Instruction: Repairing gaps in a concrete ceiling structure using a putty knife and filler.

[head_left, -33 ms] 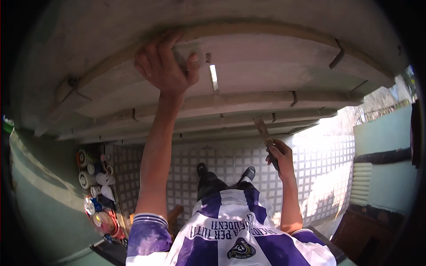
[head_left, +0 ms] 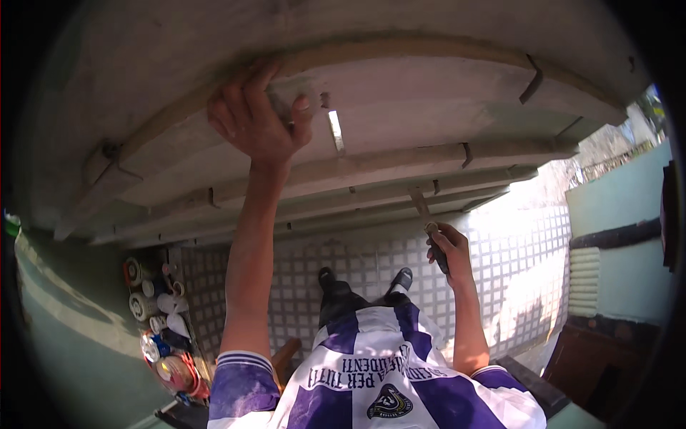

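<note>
Two hands: I have both in the head view, arms rising from the lower edge, the left reaching much farther up than the right.
Left hand (head_left: 259,118): raised to the pale beamed structure (head_left: 429,93), fingers curled at its long front edge, thumb spread wide from them. A greyish patch shows between thumb and fingers; I cannot tell whether that is something held.
Right hand (head_left: 455,252): closed around the dark handle of a scraper (head_left: 421,203), below and to the right of the left hand.
Scraper blade: flat, angled up and slightly left, its tip overlapping one of the lower beams in my view. I cannot tell whether it touches.
Beams: several, running roughly parallel across the scene, with dark bent strips on them, one being the strip (head_left: 531,79) near the right end. A bright narrow slot (head_left: 336,133) shows just right of the left hand.
Shirt (head_left: 336,372): purple and white, with purple sleeves.
Floor (head_left: 371,252): tiled in a grid, sunlit at right; two dark shoes (head_left: 326,276) stand on it.
Left side: clustered containers (head_left: 143,307) beside a green wall (head_left: 68,300).
</note>
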`<control>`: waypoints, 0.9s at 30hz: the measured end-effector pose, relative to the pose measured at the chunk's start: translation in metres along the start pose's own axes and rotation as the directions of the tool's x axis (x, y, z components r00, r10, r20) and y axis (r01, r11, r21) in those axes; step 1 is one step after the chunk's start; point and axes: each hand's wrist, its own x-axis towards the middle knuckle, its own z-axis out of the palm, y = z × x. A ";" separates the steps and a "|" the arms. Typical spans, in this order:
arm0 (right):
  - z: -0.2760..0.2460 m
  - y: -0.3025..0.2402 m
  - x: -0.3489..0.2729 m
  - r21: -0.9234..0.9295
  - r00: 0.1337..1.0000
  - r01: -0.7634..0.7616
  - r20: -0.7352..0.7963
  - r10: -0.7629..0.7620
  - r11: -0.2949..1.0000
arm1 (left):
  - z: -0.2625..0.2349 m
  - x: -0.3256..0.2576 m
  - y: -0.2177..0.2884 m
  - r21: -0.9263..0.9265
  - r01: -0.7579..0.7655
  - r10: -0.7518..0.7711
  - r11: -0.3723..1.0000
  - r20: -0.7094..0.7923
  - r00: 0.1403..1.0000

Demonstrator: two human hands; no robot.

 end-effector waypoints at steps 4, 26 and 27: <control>0.028 0.017 -0.012 0.096 0.982 0.098 -0.169 -0.081 0.991 | -0.005 0.001 0.001 -0.031 -0.005 0.007 0.999 0.060 0.998; 0.107 0.060 -0.058 -0.596 0.522 0.101 -0.649 -0.553 0.796 | -0.014 0.002 0.000 -0.053 -0.062 0.070 0.997 0.165 0.984; 0.098 0.046 -0.060 -0.597 0.519 0.096 -0.653 -0.552 0.796 | -0.015 0.003 0.001 -0.059 -0.058 0.067 0.997 0.166 0.984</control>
